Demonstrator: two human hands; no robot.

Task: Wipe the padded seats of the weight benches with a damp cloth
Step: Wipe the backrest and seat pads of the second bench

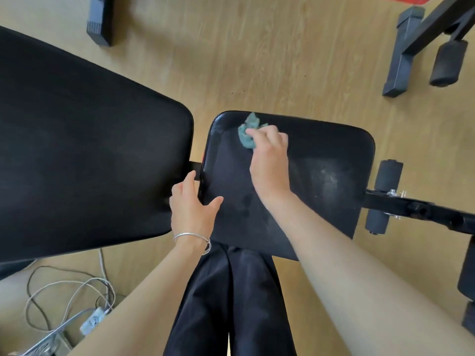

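Left arm: bare forearm (144,291) reaches forward from the lower left, wrist straight.
Left grip (191,206): fingers fairly straight, pointing forward; thumb spread to the right, resting at the seat (321,155) edge.
Right arm: bare forearm (347,253) reaches forward from the lower right.
Right grip (270,158): knuckles up, fingers curled round a bunched cloth (248,133).

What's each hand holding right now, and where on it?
Right hand grips the bunched teal cloth by its near side; left hand only rests on the edge of the seat pad.
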